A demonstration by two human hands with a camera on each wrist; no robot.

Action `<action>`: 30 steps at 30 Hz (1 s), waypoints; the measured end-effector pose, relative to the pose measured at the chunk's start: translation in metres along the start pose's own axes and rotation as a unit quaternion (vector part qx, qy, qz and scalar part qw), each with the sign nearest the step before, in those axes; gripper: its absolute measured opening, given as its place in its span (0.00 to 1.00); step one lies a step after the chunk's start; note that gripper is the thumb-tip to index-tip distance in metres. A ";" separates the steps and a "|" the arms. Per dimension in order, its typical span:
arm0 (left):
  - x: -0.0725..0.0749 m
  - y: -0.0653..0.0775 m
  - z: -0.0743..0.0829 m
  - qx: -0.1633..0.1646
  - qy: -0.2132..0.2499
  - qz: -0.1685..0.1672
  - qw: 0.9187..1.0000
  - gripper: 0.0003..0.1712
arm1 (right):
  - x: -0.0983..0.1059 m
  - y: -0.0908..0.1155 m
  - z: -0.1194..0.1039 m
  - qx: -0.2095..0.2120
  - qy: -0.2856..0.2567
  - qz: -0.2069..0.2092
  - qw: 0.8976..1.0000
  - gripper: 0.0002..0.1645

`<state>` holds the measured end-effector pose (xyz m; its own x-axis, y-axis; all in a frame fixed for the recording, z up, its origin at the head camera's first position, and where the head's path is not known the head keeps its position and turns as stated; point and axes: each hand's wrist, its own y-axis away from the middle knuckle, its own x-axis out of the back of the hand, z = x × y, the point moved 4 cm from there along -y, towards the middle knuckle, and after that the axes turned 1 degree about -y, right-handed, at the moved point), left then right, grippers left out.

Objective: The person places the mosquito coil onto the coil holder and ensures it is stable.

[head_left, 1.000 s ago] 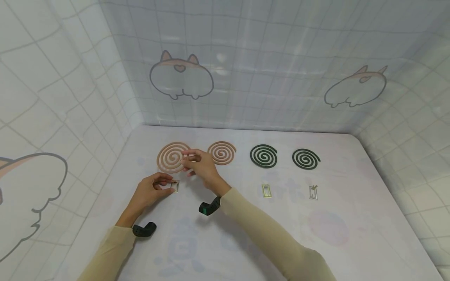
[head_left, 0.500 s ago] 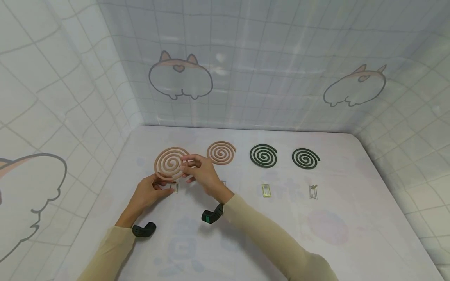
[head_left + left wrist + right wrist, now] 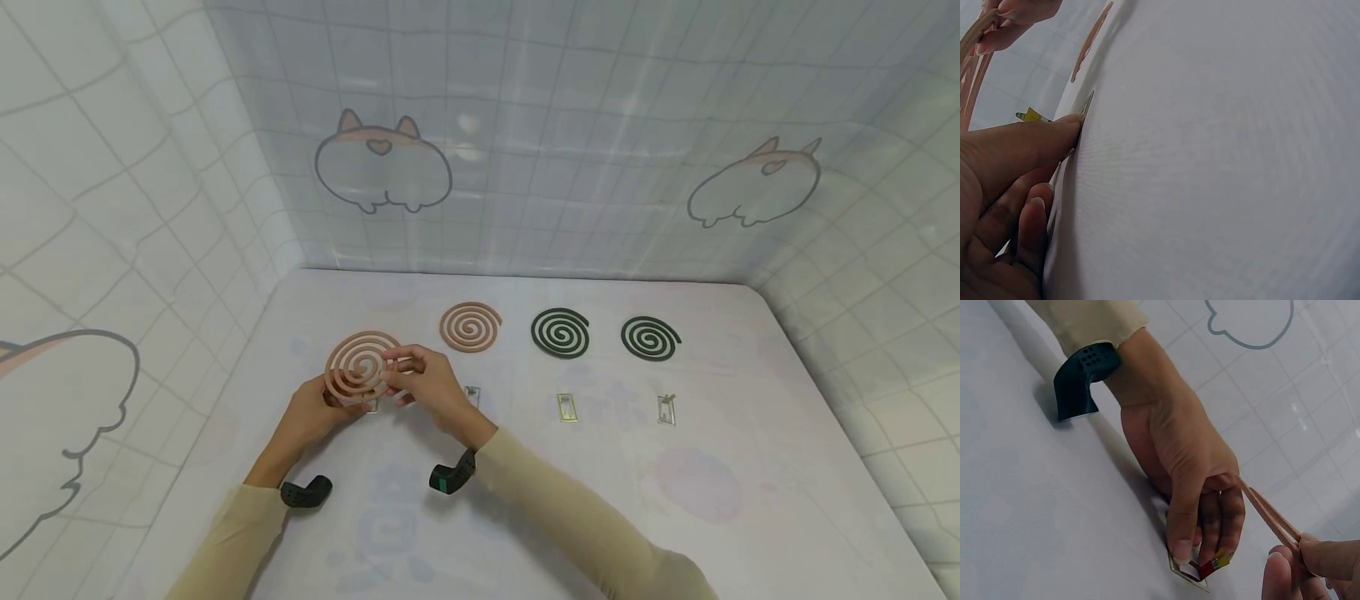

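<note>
My right hand (image 3: pixel 431 385) pinches the right rim of a brown mosquito coil (image 3: pixel 362 365) between thumb and fingers. The coil is held up over my left hand (image 3: pixel 311 412) and overlaps its fingers in the head view. Low at the table, the left hand grips a small metal coil stand (image 3: pixel 1186 574) by its flat frame. A raised tab (image 3: pixel 1213 565), coloured red and yellow in the right wrist view, sticks up from that stand. The left thumb (image 3: pixel 1035 140) lies along the stand's edge, and most of the stand is hidden by the fingers and coil.
Another brown coil (image 3: pixel 470 327) and two dark green coils (image 3: pixel 560 333), (image 3: pixel 650 338) lie in a row at the back. Nearer are more metal stands (image 3: pixel 472 396), (image 3: pixel 567 407), (image 3: pixel 667 410). Patterned cloth walls (image 3: pixel 525 150) enclose the white table (image 3: pixel 570 517) at the back and sides.
My right hand has brought the brown coil down and slightly left, from behind the left hand to over its fingers. The left hand has stayed in place holding the stand.
</note>
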<state>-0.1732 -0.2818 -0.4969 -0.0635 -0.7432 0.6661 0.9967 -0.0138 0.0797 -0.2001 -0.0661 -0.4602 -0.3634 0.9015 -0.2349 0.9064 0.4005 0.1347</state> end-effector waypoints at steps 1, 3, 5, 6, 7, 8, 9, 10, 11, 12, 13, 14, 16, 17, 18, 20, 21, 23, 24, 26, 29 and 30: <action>0.000 0.000 0.000 0.000 -0.001 0.001 1.000 0.33 | 0.000 0.001 0.000 -0.001 0.000 0.000 1.000 0.17; 0.000 0.000 -0.001 -0.003 -0.002 0.001 1.000 0.34 | 0.000 0.002 0.001 -0.004 0.001 -0.001 1.000 0.17; 0.001 0.000 -0.001 -0.008 -0.006 0.005 1.000 0.34 | -0.001 0.002 0.003 -0.006 0.001 -0.003 1.000 0.17; 0.001 0.000 -0.002 -0.010 -0.007 0.005 1.000 0.34 | 0.000 0.002 0.004 -0.007 0.001 -0.003 1.000 0.17; 0.002 0.000 -0.002 -0.013 -0.009 0.007 1.000 0.34 | 0.000 0.002 0.006 -0.008 0.001 -0.003 1.000 0.17; 0.002 0.000 -0.002 -0.015 -0.012 0.008 1.000 0.35 | 0.000 0.002 0.007 -0.009 0.002 -0.004 1.000 0.16; 0.002 0.000 -0.002 -0.018 -0.014 0.010 1.000 0.35 | 0.000 0.002 0.008 -0.010 0.003 -0.003 1.000 0.16; 0.002 0.000 -0.002 -0.019 -0.016 0.011 1.000 0.35 | 0.001 0.002 0.010 -0.011 0.004 -0.003 1.000 0.16; 0.002 -0.001 -0.002 -0.021 -0.015 0.011 1.000 0.35 | 0.001 0.002 0.011 -0.013 0.005 -0.003 1.000 0.16; 0.002 -0.001 -0.002 -0.023 -0.017 0.010 1.000 0.35 | 0.001 0.001 0.012 -0.014 0.004 -0.003 1.000 0.16; 0.002 -0.001 -0.002 -0.025 -0.018 0.009 0.999 0.35 | 0.002 0.001 0.013 -0.016 0.002 -0.004 1.000 0.16; 0.001 -0.001 -0.002 -0.027 -0.019 0.008 0.999 0.35 | 0.002 0.001 0.015 -0.019 0.001 -0.004 1.000 0.16; 0.001 -0.001 -0.002 -0.030 -0.020 0.007 0.999 0.35 | 0.003 0.001 0.017 -0.022 -0.002 -0.004 1.000 0.16; 0.001 -0.001 -0.002 -0.033 -0.022 0.006 0.999 0.36 | 0.003 0.001 0.018 -0.023 -0.004 -0.004 1.000 0.17; 0.000 -0.001 -0.001 -0.034 -0.023 0.005 0.999 0.36 | 0.004 0.001 0.019 -0.025 -0.006 -0.003 1.000 0.17; 0.001 0.000 -0.001 -0.032 -0.020 0.004 0.999 0.38 | 0.004 0.000 0.021 -0.029 -0.007 0.000 1.000 0.17; 0.001 0.000 -0.001 -0.030 -0.017 0.002 0.999 0.39 | 0.004 0.000 0.021 -0.030 -0.007 0.001 1.000 0.17; 0.001 0.000 0.000 -0.024 -0.010 -0.004 1.000 0.43 | 0.004 0.000 0.023 -0.036 -0.008 0.002 0.999 0.16; 0.001 0.000 0.001 -0.021 -0.006 -0.007 1.000 0.45 | 0.004 0.001 0.024 -0.037 -0.008 0.002 0.999 0.17; 0.001 0.001 0.001 -0.016 0.001 -0.010 1.000 0.48 | 0.004 0.001 0.025 -0.041 -0.005 0.004 0.999 0.16; 0.001 0.000 0.001 -0.013 0.004 -0.011 1.000 0.50 | 0.003 0.001 0.027 -0.043 -0.001 0.006 0.999 0.16; 0.001 0.000 0.001 -0.014 0.003 -0.010 1.000 0.50 | 0.003 0.001 0.028 -0.044 0.000 0.007 0.999 0.16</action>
<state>-0.1731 -0.2822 -0.4957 -0.0834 -0.7468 0.6598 0.9962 -0.0469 0.0728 -0.1949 -0.0673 -0.4875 -0.3510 0.9071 -0.2325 0.8889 0.4008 0.2219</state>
